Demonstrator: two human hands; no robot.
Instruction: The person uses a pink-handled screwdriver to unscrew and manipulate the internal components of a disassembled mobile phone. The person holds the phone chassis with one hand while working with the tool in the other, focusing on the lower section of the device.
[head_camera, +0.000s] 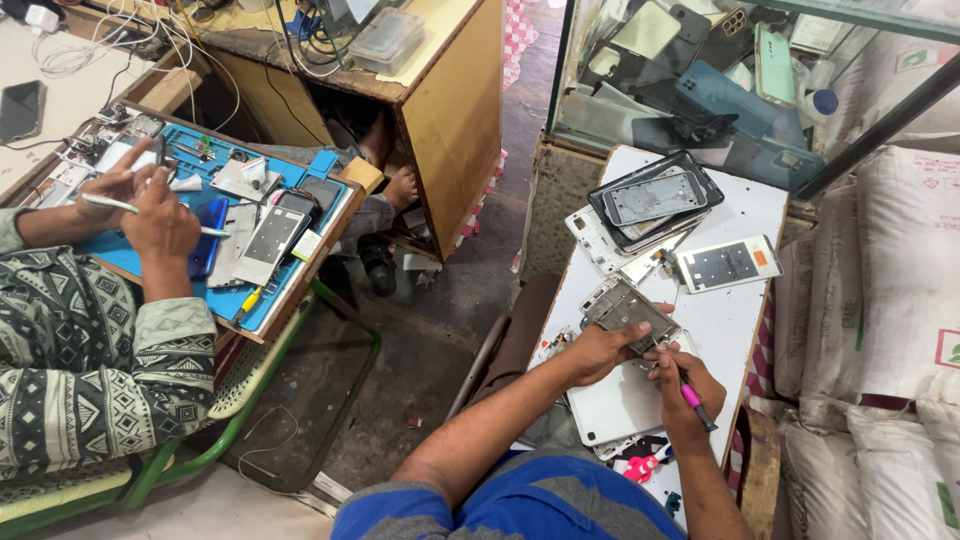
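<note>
The white table (745, 200) is the widest thing under the person's hands, a long board running away from the body with a glass case of phone covers (720, 80) standing beyond its far end. Up the board from the grip, well apart from it, lies a stack of phone frames and dark screens (655, 200), and to the right of that stack a white phone panel (728, 265) lies flat on its own. Just under the grip, toward the person, a larger white back cover (620, 405) rests on the table, partly hidden by both wrists. The left hand (600, 352) is closed on the near edge of a grey metal phone frame (628, 308), thumb on top and fingers beneath, so the frame sits tilted just above the table and points away from the body. The right hand (680, 385) touches the frame's near right corner and is pinched shut around a pink-handled screwdriver (695, 400), whose dark end sticks out below the fist toward the person. Off to the left of the grip, across a gap of floor, another person's hands (150, 205) work over a blue mat (225, 295) strewn with phone parts.
</note>
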